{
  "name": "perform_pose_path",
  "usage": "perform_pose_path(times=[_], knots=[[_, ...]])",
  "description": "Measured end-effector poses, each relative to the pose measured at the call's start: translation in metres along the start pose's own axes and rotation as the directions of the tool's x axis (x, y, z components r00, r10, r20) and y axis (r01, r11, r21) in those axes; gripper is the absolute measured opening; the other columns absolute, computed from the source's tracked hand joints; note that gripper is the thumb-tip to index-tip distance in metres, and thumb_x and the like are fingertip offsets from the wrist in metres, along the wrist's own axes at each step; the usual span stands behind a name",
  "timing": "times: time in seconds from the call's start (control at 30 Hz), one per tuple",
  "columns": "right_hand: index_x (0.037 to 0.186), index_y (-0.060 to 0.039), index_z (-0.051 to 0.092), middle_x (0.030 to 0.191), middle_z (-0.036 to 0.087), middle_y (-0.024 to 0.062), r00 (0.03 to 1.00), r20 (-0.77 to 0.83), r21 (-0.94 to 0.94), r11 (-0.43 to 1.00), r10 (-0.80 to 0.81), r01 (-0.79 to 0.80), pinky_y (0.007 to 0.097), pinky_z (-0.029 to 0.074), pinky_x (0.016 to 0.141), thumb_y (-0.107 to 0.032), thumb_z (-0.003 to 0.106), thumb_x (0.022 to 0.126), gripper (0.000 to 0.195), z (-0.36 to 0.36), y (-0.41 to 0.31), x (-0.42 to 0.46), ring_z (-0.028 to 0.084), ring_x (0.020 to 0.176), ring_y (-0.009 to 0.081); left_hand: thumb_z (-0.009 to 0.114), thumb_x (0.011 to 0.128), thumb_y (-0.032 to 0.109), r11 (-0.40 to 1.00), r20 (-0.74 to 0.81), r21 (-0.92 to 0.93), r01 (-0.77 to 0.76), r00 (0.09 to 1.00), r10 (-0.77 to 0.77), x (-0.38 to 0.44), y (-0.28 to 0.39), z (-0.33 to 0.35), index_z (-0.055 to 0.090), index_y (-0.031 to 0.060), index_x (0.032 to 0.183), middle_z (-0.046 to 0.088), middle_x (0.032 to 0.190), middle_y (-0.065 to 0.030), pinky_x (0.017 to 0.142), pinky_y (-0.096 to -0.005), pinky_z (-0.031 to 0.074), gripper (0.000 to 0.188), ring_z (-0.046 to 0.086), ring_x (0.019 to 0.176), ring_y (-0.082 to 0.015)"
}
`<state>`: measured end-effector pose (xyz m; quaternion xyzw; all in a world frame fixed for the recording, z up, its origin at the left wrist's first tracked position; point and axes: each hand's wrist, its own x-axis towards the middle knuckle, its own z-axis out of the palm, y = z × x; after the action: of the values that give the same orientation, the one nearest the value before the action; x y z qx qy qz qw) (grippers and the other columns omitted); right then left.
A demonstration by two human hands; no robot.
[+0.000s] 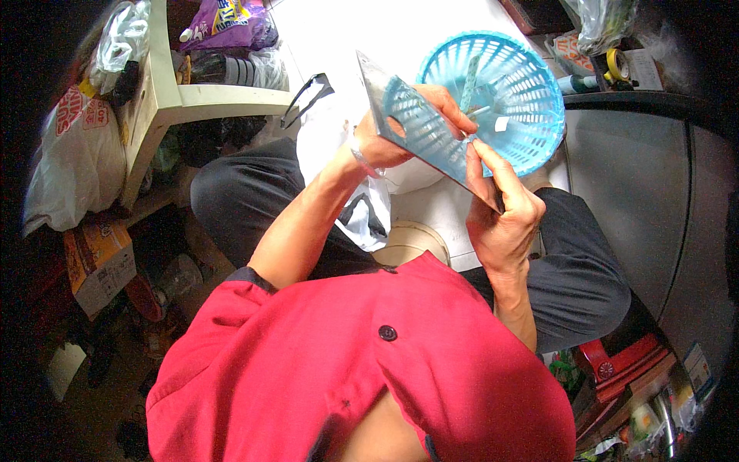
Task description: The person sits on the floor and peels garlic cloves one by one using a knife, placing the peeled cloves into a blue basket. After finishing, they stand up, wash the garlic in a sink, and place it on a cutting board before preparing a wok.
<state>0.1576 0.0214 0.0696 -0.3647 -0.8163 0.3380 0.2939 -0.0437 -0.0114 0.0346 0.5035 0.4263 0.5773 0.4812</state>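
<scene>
A flat, shiny plate [427, 136] with a round hole slants between my hands, mirroring the blue basket. My left hand [389, 136] grips it near the hole, its fingers reaching over the far side. At the plate's lower right end, my right hand [502, 190] holds the edge, with the fingertips of both hands close together. A small pale bit [469, 138] shows between those fingertips; what it is cannot be told. Just beyond the hands is a blue plastic basket [548, 110], holding a patterned greenish strip [470, 84], a thin pale stick [480, 111] and a small white piece [502, 123].
Below the hands stands a round cream-coloured container [424, 237], beside a white plastic bag [366, 219]. A cream shelf unit [231, 95] is at the left, with a purple packet [225, 26] on it. Grey panels [629, 190] rise at the right. My legs flank the work.
</scene>
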Motion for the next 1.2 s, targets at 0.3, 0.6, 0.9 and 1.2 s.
perform_pose_path(times=[0.3,0.6,0.9,1.2], knots=[[0.109,0.0008,0.068,0.092,0.07,0.0153,0.999,0.017,-0.041,0.999,-0.029,0.029,0.03,0.051,0.062,0.008,0.06,0.081,0.03,0.0,0.002,0.0,0.069,0.066,0.0239,0.072,0.083,0.008,1.0,-0.02,0.025,0.008,1.0,-0.008,0.001,-0.001,0.006,0.071,-0.0002,0.087,0.071,0.097,-0.013,0.078,-0.0314,0.053,0.009,0.067,0.086,-0.0197],[0.102,-0.0003,0.068,0.072,0.066,0.0157,0.987,0.045,0.033,0.988,0.151,-0.153,0.0296,0.044,0.051,0.0,0.064,0.085,0.018,-0.003,-0.001,0.0,0.06,0.051,0.0238,0.079,0.077,0.004,0.991,-0.046,-0.018,0.133,0.99,-0.134,0.001,-0.001,0.013,0.074,0.0023,0.088,0.068,0.085,-0.0055,0.072,-0.0251,0.051,0.012,0.064,0.081,-0.0107],[0.102,0.0042,0.071,0.088,0.073,0.0113,0.95,0.049,0.173,0.934,0.308,-0.312,0.0259,0.05,0.069,-0.005,0.065,0.091,0.015,-0.006,-0.006,-0.001,0.063,0.074,0.0088,0.082,0.078,0.012,0.926,-0.152,-0.283,0.251,0.941,-0.301,-0.002,0.0,0.021,0.075,0.002,0.095,0.066,0.085,0.0004,0.059,-0.0198,0.042,0.021,0.055,0.073,-0.0043],[0.113,0.0026,0.068,0.102,0.072,0.0147,0.999,0.035,-0.029,1.0,0.012,-0.011,0.0247,0.051,0.069,0.016,0.055,0.08,0.038,-0.002,0.0,-0.001,0.071,0.073,0.0159,0.074,0.082,0.006,0.972,-0.157,-0.237,0.01,0.986,-0.048,-0.004,-0.026,0.017,0.071,0.0017,0.092,0.071,0.099,-0.0117,0.08,-0.0311,0.054,0.011,0.066,0.093,-0.0181]])
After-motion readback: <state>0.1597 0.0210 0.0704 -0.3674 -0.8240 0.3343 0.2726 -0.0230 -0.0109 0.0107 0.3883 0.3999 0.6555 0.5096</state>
